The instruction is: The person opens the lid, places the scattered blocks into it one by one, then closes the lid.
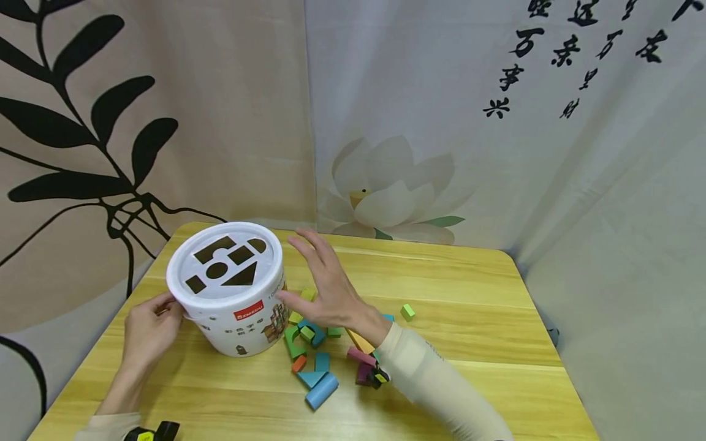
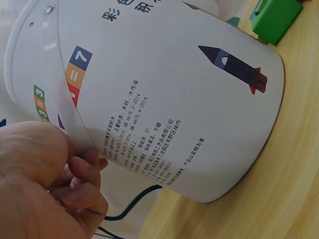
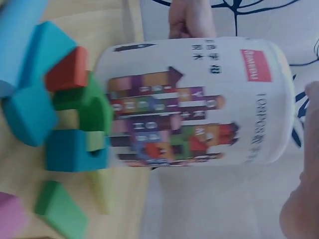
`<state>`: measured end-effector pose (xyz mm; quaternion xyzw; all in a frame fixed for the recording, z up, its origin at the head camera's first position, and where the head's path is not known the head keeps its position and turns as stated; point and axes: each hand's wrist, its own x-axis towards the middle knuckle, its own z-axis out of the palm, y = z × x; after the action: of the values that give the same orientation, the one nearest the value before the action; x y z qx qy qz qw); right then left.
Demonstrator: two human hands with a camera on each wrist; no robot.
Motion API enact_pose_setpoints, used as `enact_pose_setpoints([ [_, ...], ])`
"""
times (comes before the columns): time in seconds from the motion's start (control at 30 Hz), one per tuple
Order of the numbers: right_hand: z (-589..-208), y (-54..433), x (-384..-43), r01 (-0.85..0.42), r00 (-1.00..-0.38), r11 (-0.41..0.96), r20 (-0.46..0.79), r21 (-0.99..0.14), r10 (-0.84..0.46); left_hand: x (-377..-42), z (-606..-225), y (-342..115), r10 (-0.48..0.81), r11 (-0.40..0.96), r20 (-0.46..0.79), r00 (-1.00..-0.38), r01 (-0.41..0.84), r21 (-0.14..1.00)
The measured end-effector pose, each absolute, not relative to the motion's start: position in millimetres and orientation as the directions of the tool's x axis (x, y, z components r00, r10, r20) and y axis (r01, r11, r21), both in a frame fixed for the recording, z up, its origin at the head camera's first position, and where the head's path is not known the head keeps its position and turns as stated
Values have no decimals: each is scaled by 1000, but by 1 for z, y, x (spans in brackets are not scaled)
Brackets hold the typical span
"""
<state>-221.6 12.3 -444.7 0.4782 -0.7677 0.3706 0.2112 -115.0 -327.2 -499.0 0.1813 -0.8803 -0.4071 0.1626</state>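
Observation:
A white bucket (image 1: pixel 223 327) with printed block pictures stands at the table's left. Its white lid (image 1: pixel 186 260) has several shaped holes. My left hand (image 1: pixel 150 331) is at the bucket's left side, its curled fingers pinching the white carrying strap (image 2: pixel 51 47), as the left wrist view shows. My right hand (image 1: pixel 330 288) is at the bucket's right side with fingers spread and raised, the thumb pointing at the wall just below the rim. Under and before that hand lie loose blocks, among them a green arch (image 1: pixel 292 343), a blue arch (image 1: pixel 315 332) and a blue cylinder (image 1: pixel 322 391).
Close to the right sleeve lie a yellow block (image 1: pixel 360 341) and a purple block (image 1: pixel 363 373). A light green block (image 1: pixel 407 312) sits apart, farther right on the wooden table (image 1: pixel 469 294). Printed curtains (image 1: pixel 419 92) hang behind the table's back edge.

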Motion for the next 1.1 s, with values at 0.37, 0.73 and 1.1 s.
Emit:
enact_pose_setpoints([
  [0.37, -408, -21, -214, -971, -173, 240, 660, 11, -731, -116, -501, -327, -461, 605, 151, -874, -186, 774],
  [0.73, -415, -43, -203, -971, -115, 215, 594, 100, -796, -116, -502, -327, -481, 599, 139, -865, -209, 773],
  [1.1, -418, -56, -202, -972, -84, 205, 647, 114, -758, -116, -501, -325, -490, 574, 135, -861, -203, 793],
])
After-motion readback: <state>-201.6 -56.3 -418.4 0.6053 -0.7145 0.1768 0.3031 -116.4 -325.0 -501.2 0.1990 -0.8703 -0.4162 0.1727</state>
